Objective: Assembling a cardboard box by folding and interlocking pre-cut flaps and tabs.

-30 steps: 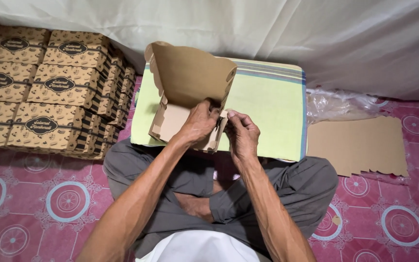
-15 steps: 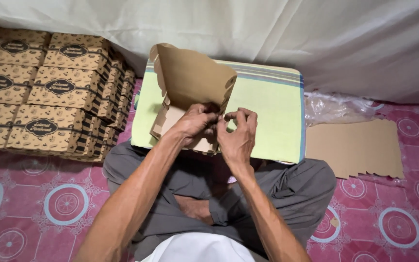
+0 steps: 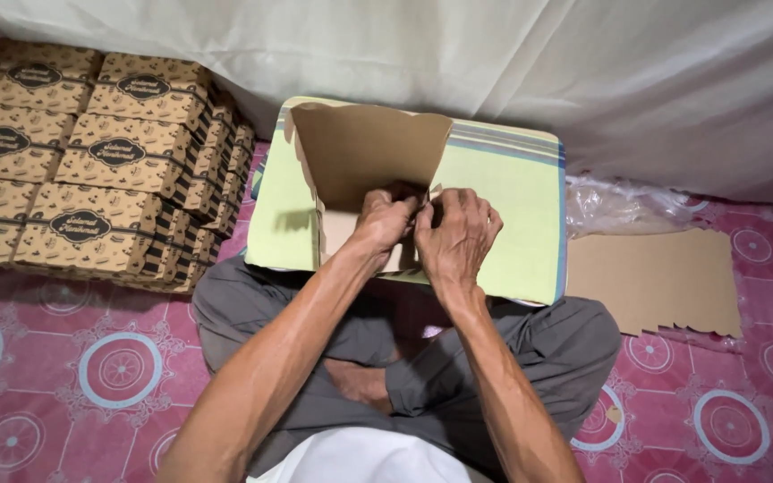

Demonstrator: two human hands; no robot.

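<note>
Fingers of both hands are closed, pinching a side flap of the half-formed brown carton. Left hand and right hand meet at the carton's 5 o'clock corner. The carton stands open on a green cushion, nothing visible inside.

Judged step: locking a flap; next calls for pressing the tab home. Finished printed boxes are stacked at 9 o'clock, flat blanks at 3 o'clock.

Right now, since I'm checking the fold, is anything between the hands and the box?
Nothing visible: the left hand and right hand both grip the brown box directly at its near flap, above the green pad.
</note>
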